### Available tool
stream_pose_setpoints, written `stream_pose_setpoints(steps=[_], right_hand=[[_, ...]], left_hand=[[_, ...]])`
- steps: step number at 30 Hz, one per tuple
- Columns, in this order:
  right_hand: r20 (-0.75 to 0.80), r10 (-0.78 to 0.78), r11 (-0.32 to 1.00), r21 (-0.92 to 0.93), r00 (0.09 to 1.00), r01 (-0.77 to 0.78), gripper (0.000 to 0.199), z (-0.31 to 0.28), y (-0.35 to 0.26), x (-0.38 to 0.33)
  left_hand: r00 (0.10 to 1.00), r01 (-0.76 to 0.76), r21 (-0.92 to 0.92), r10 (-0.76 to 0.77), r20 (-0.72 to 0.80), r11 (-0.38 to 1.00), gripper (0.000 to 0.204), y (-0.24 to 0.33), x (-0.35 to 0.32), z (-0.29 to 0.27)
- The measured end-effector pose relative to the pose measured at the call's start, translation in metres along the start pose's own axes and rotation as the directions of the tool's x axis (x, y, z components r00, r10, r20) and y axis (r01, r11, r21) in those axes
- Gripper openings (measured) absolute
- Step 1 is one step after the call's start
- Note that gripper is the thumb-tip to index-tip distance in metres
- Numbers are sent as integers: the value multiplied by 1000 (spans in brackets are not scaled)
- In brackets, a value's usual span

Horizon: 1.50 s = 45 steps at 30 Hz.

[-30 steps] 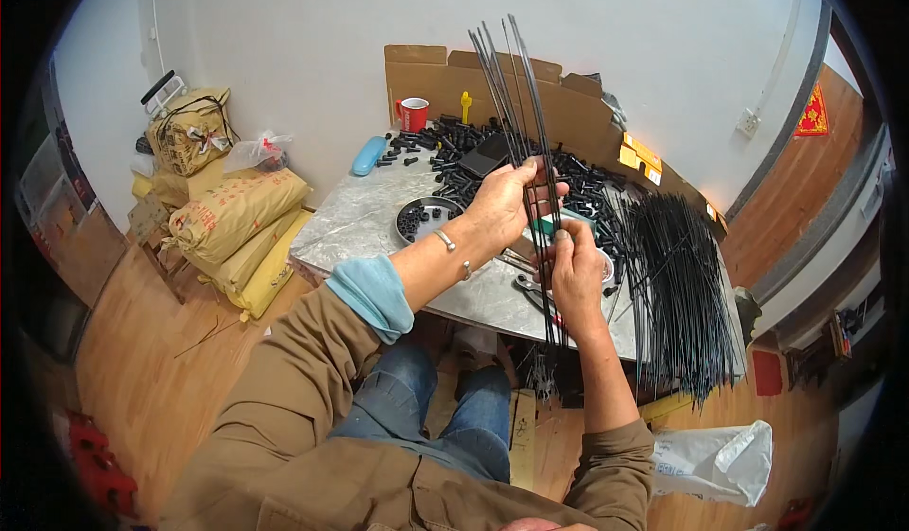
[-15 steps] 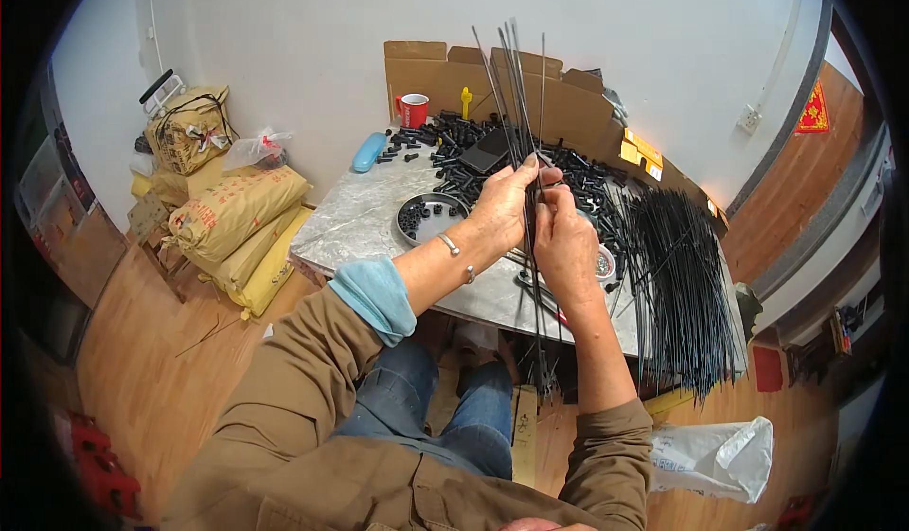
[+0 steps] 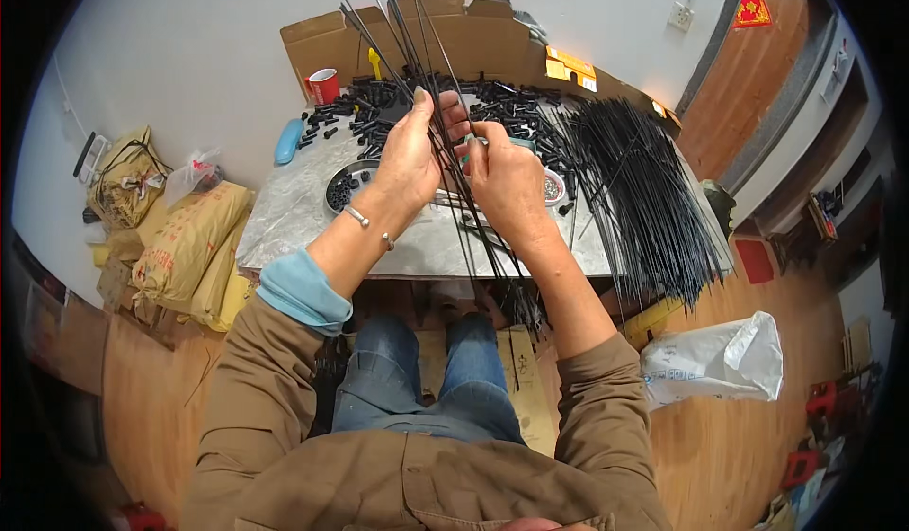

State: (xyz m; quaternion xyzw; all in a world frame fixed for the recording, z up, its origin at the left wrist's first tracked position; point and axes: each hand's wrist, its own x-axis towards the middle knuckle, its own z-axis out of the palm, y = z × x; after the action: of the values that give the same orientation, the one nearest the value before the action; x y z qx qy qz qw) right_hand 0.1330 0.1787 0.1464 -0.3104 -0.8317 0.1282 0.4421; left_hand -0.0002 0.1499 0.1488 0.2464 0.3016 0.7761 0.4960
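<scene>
A loose bundle of long thin black rods [image 3: 443, 143] slants upward to the left between my hands, its lower ends hanging past the table's front edge. My left hand [image 3: 409, 162] is wrapped around the bundle, thumb on top and fingertips showing beyond the rods. Close beside it, my right hand [image 3: 511, 185] pinches a single thin rod at the bundle's right side. Behind and below the hands, many short black bolt-like parts [image 3: 516, 105] lie heaped on the grey table [image 3: 275, 214]. A large pile of similar black rods [image 3: 644, 190] overhangs the table at the right.
A round tray [image 3: 348, 185] of small black parts and a bowl [image 3: 555, 187] of small bits flank my hands. Farther back are a red cup [image 3: 323, 86], a blue case [image 3: 289, 141] and a cardboard screen [image 3: 322, 44]. A white sack [image 3: 710, 361] lies on the floor at right.
The view has shifted, so the table sits higher and farther left in it. The bundle, upright before, now tilts left. My right hand has drawn slightly apart from my left.
</scene>
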Motion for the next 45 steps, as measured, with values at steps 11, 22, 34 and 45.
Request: stream_pose_setpoints(steps=[11,22,34,45], right_hand=[[7,-19,991,130,1000,18,19,-4,44,-21],[75,494,640,-705,866,-304,21,-47,218,-91],[15,279,952,-135,960,-275,21,-47,141,-58],[366,50,886,-446,929,128,32,13,129,-106]], left_hand=[[997,-75,194,70,32,978,34,15,-4,11],[973,8,212,-57,223,977,32,16,-6,7],[932,57,227,-134,337,972,35,21,-12,0],[930,4,322,-122,347,947,32,34,-32,6]])
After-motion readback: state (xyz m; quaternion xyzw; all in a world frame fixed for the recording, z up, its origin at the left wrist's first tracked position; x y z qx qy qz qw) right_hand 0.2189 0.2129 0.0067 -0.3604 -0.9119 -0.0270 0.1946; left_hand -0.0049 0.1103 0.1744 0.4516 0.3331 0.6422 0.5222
